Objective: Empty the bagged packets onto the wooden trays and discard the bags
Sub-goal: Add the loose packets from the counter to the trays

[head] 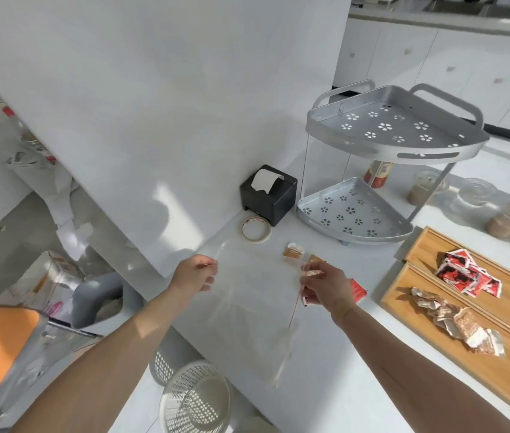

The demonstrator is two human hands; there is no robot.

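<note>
Both hands hold a clear, empty-looking plastic bag [253, 310] stretched above the white counter. My left hand [195, 275] pinches its upper left corner. My right hand [325, 287] grips the other side, where a thin red seal strip hangs down. Two wooden trays lie at the right: the far tray [453, 245] holds red-and-black packets [462, 273], the near tray [503, 370] holds brownish crumpled packets [453, 323]. Two small orange packets [294, 251] lie on the counter beyond my right hand, and a red packet [358, 290] shows just behind it.
A grey two-tier corner rack [388, 157] stands behind the trays, with a black tissue box [269, 195] and a tape roll [256, 230] to its left. Jars [509, 220] stand at far right. White mesh baskets [195, 398] and a grey bin [97, 295] sit below the counter edge.
</note>
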